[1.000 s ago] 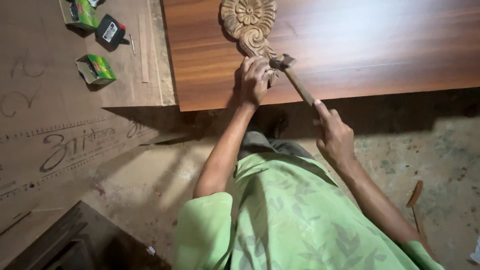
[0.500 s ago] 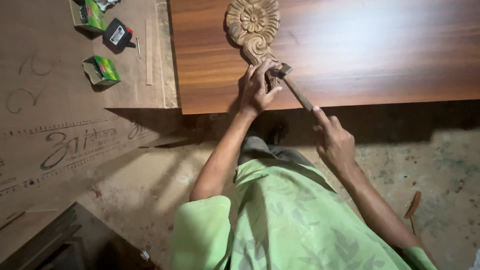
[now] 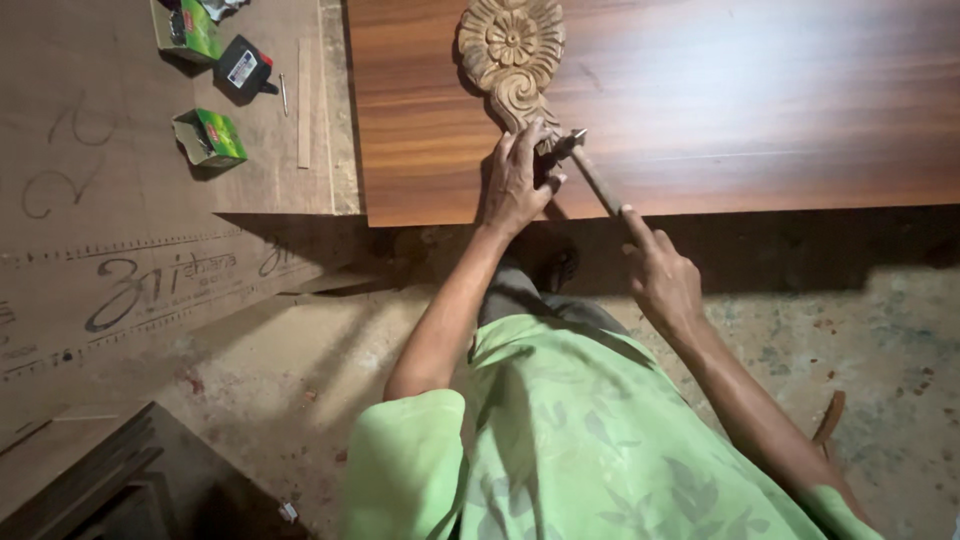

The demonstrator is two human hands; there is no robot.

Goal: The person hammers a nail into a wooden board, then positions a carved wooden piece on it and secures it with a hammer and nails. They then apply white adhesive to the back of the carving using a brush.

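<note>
A carved wooden ornament [image 3: 510,55] with a flower rosette and a scroll lies on a dark brown laminated board [image 3: 750,100]. My left hand [image 3: 515,180] rests on the ornament's lower end, fingers pinched there; what they pinch is too small to see. My right hand [image 3: 660,275] grips the wooden handle of a small hammer [image 3: 590,170], whose metal head sits right beside my left fingers at the ornament's tip. My green patterned shirt fills the lower middle.
A plywood sheet [image 3: 120,250] lies on the left, carrying two green cardboard boxes [image 3: 210,140], a black container [image 3: 243,68] and a thin wood strip [image 3: 304,100]. Below the board is a dusty concrete floor [image 3: 850,330]. Dark stacked boards [image 3: 100,480] sit at lower left.
The view has shifted slightly. The hammer head has come down closer to my left fingers at the ornament's end; my left hand stays on the ornament.
</note>
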